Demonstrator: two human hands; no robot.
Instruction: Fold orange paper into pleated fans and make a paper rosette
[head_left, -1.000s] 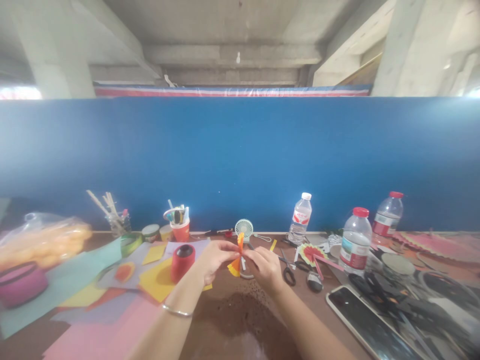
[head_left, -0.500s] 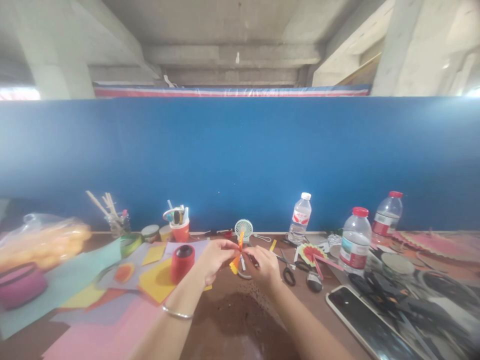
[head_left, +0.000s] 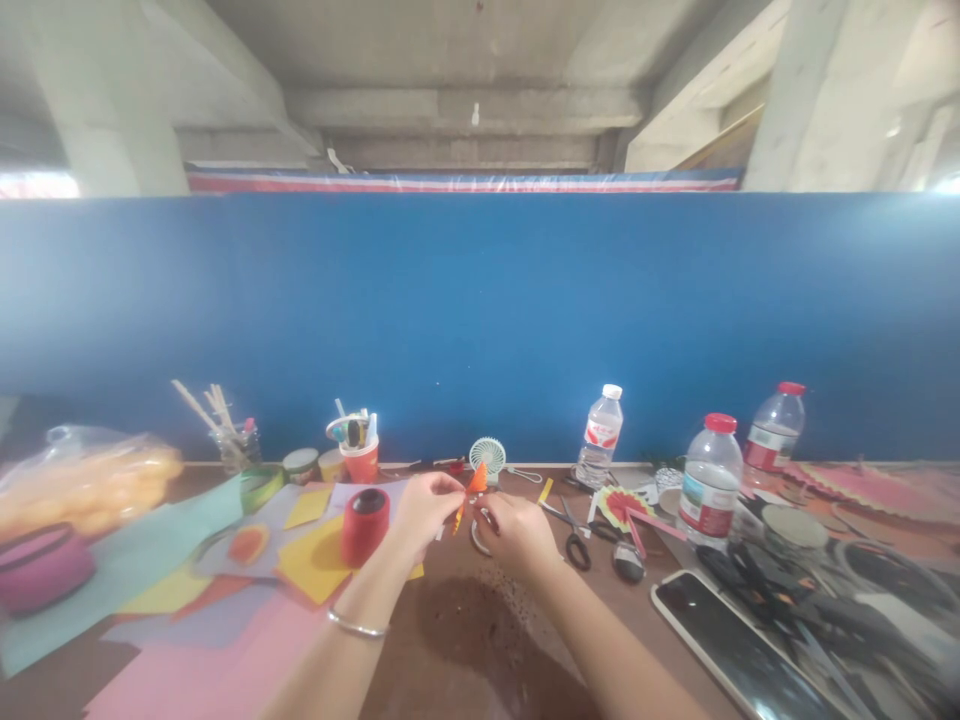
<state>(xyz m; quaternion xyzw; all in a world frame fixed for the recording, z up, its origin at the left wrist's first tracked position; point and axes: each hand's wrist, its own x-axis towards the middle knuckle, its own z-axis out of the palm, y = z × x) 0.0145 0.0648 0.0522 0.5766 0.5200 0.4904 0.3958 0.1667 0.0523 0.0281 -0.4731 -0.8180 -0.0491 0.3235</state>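
Note:
Over the middle of the table, my left hand (head_left: 426, 512) pinches a small folded orange paper piece (head_left: 478, 481). Part of the paper stands above the fingertips and a narrow orange-yellow strip hangs below them. My right hand (head_left: 519, 532) is just to the right, its fingers curled together and apart from the paper. Whatever may be between those fingers is hidden. A pale curved item (head_left: 480, 540) lies under the right fingertips. Beyond the hands stands a small pale green fan (head_left: 488, 456). Scissors with black handles (head_left: 577, 550) lie right of my right hand.
Left are a red spool-like roll (head_left: 365, 530), coloured paper sheets (head_left: 217, 665), a red cup of tools (head_left: 361, 463) and a jar of sticks (head_left: 236, 449). Right are bottles (head_left: 711, 485), a paper rosette (head_left: 622, 506) and a phone (head_left: 739, 645). A blue partition (head_left: 480, 320) closes the back.
My hands have moved apart slightly; the right fingers have come off the orange paper. The paper has turned and shifted a little left in my left hand.

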